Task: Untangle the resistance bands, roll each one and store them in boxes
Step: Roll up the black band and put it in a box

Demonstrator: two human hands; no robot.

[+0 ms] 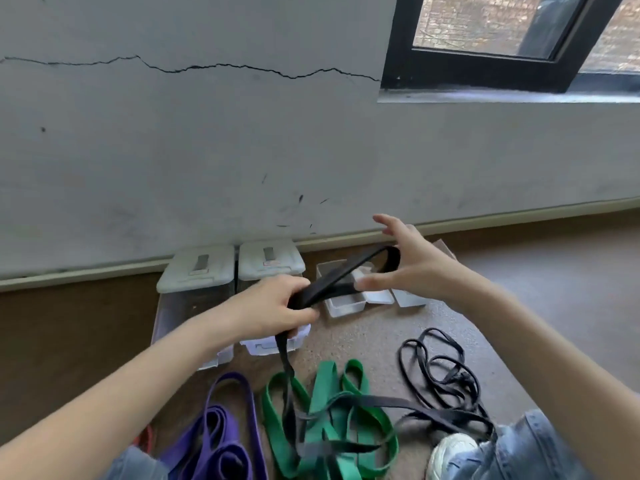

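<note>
- Both bare forearms reach forward from the lower corners of the view, hands meeting near its middle, above the floor.
- The left hand [277, 303] is curled knuckles-up, fingers and thumb closed around a gathered stretch of a black band [332, 282].
- The right hand [412, 263] is spread wide, fingers straight and splayed, thumb pointing toward the left hand; the band's loop end sits against its palm, between thumb and fingers.
- Denim-clad knees show at the bottom edge.
</note>
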